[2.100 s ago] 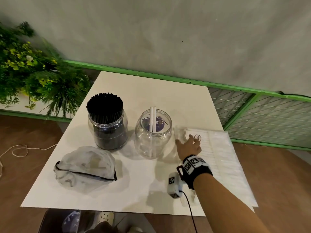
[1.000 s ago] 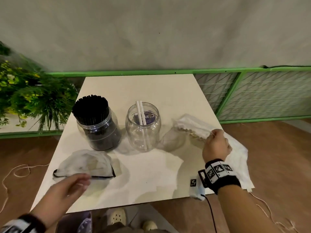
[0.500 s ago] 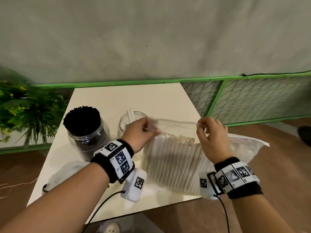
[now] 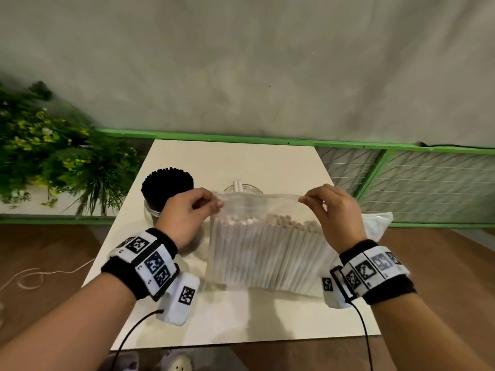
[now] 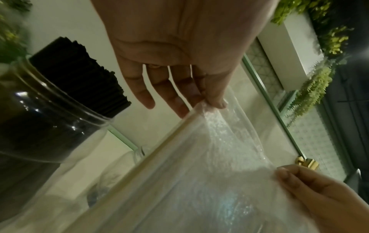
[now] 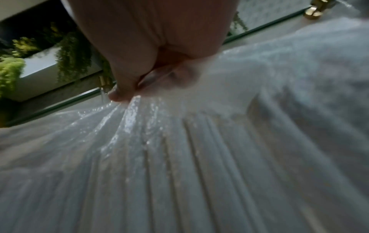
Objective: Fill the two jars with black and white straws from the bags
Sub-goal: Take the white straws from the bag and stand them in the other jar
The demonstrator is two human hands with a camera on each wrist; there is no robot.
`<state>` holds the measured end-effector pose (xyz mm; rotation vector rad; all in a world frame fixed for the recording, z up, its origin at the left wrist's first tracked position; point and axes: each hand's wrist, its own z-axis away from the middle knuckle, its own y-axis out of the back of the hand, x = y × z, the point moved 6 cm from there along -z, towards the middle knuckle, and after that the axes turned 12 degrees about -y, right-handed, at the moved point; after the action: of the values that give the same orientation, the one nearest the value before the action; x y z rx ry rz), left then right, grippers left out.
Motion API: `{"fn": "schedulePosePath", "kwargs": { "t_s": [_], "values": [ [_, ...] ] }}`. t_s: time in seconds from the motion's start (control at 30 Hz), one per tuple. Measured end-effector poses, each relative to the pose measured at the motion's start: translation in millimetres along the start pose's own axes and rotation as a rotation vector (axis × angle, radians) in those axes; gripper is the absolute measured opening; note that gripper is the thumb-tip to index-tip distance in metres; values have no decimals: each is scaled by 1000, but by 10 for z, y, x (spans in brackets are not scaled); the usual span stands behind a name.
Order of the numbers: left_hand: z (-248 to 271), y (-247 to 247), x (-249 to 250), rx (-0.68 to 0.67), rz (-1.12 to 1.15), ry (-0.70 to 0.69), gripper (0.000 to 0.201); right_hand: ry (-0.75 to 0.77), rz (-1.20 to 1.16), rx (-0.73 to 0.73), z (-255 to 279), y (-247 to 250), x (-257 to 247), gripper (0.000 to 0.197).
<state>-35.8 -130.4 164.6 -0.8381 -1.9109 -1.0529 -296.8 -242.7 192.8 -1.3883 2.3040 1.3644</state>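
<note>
A clear plastic bag (image 4: 265,245) packed with white straws (image 4: 257,253) stands upright above the white table (image 4: 235,162). My left hand (image 4: 187,210) pinches the bag's top edge at its left end, and my right hand (image 4: 332,210) pinches the top edge at its right end. Behind the left hand stands a jar (image 4: 167,188) full of black straws, which also shows in the left wrist view (image 5: 49,107). The second jar (image 4: 242,188) holds two white straws and is mostly hidden behind the bag. The bag film (image 6: 179,157) fills the right wrist view under my thumb.
A green-framed mesh fence (image 4: 401,178) runs behind and to the right of the table. Leafy plants (image 4: 53,156) crowd the left side. A loose string (image 4: 34,277) lies on the wooden floor at the left. The emptied bag seen earlier is hidden by my left arm.
My right hand lifted the bag of white straws off the table and stood it upright. My left hand came up and took its top edge; the two hands now hold it stretched wider apart.
</note>
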Motion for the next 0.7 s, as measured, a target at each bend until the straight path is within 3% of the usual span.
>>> {"fn": "schedulePosePath", "kwargs": {
  "t_s": [0.2,0.27,0.37,0.43,0.5,0.6,0.7],
  "values": [
    [-97,200,-65,74,-106,2,7,47,61,-67,-175,-222,-95,15],
    [-119,249,-19,107,-133,-16,4,43,57,-14,-186,-219,-96,18],
    [-138,245,-22,99,-142,-8,6,-19,91,-19,-211,-286,-53,21],
    [-123,230,-61,80,-170,8,10,-74,139,-92,-230,-399,5,15],
    [-107,233,-54,93,-167,4,6,-90,175,-72,-249,-411,-7,10],
    [-111,269,-58,126,-128,-6,4,-42,115,-47,-296,-437,-257,11],
    [-126,291,-79,135,-90,14,6,106,10,-177,-276,-741,-755,26]
  ]
}}
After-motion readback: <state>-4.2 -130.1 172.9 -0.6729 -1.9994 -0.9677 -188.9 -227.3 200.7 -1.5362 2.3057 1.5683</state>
